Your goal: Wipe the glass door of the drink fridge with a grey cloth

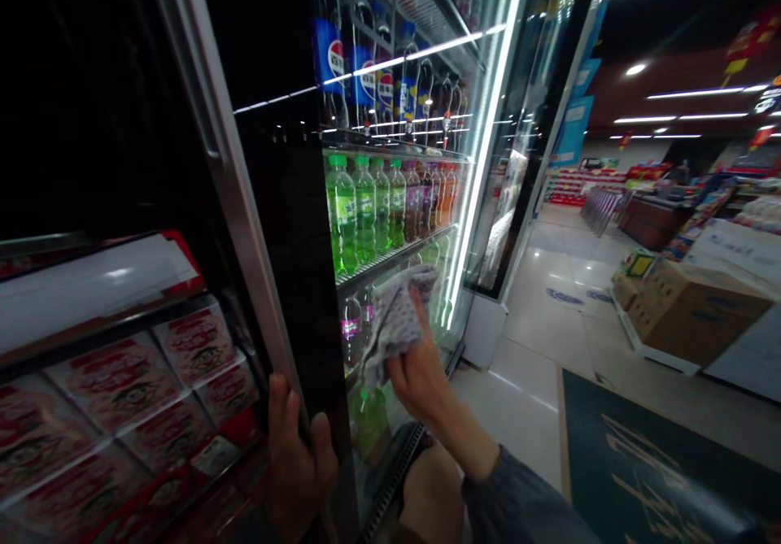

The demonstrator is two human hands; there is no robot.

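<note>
My right hand (427, 381) presses a grey dotted cloth (396, 320) against the glass door (390, 267) of a drinks cooler, its index finger stretched over the bunched cloth. Lower left, my left hand (298, 454) grips the metal edge of the door frame (247, 235), with the thumb and fingers on either side. Behind the glass stand green soda bottles (366, 211), and dark cola bottles (372, 80) with blue labels fill the shelf above. The cloth hides part of the lower shelf, where purple-labelled bottles (351, 328) show.
Red-and-white packages (122, 373) sit in a display at left. A bright light strip (488, 145) runs down the cooler's right side. Cardboard boxes (695, 308) rest on a low pallet to the right. A dark green mat (647, 454) covers the floor nearby.
</note>
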